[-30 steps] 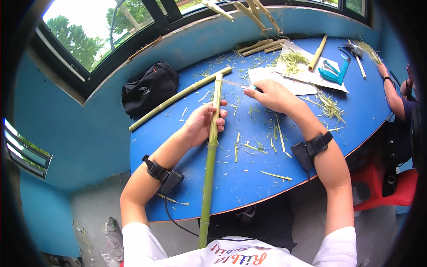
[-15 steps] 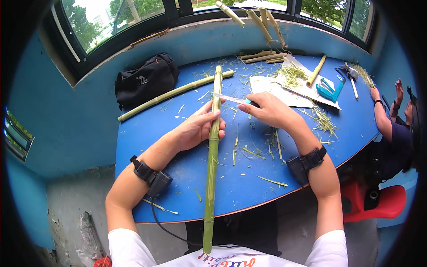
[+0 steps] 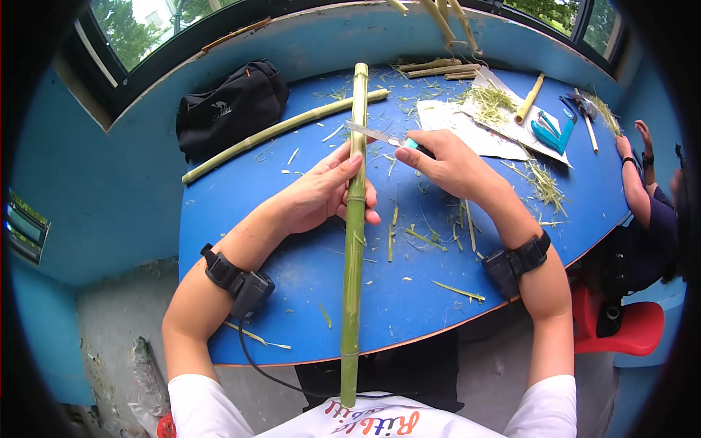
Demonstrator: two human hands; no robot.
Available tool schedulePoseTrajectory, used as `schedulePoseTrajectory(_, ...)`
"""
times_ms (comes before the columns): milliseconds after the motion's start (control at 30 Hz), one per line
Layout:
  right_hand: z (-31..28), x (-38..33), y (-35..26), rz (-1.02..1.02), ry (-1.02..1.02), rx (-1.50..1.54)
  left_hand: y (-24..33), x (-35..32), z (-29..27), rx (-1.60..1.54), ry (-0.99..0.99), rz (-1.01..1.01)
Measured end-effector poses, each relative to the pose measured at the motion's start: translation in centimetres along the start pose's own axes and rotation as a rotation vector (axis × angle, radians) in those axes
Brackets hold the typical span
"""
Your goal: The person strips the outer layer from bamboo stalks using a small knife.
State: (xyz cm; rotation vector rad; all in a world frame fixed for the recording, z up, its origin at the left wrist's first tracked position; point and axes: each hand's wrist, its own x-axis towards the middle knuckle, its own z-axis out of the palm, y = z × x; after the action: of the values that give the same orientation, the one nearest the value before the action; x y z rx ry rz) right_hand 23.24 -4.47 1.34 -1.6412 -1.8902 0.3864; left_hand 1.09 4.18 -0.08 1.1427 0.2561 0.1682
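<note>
The left hand (image 3: 325,191) now grips the bamboo stalk (image 3: 354,219) higher up, over the blue table (image 3: 307,270). The right hand (image 3: 445,164), closed on a knife (image 3: 376,134), has brought the blade against the stalk, ready to shave.

Bright window daylight, soft shadows; fisheye-warped edges

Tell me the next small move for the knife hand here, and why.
Probably draw the knife along the bamboo stalk in a shallow shaving stroke. The right hand has the blade laid across the stalk's upper part, the left hand steadies the stalk just below, and green shavings already litter the blue table.
</note>
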Motion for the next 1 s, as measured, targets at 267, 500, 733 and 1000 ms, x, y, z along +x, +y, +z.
schedulePoseTrajectory(267, -0.2, -0.1, 0.8, -0.003, 0.019, 0.000, -0.4, 0.3, 0.9, -0.248, 0.042, -0.016)
schedulePoseTrajectory(500, -0.4, 0.1, 0.7, 0.011, -0.032, -0.029, -0.3, 0.1, 1.4, -0.142, 0.024, -0.025)
schedulePoseTrajectory(733, -0.2, 0.1, 0.5, 0.006, -0.115, -0.013, -0.4, 0.2, 0.9, -0.239, 0.044, -0.070)
schedulePoseTrajectory(1000, -0.1, -0.1, 0.0, -0.011, -0.137, 0.013, -0.1, 0.1, 0.8, -0.301, -0.011, -0.060)
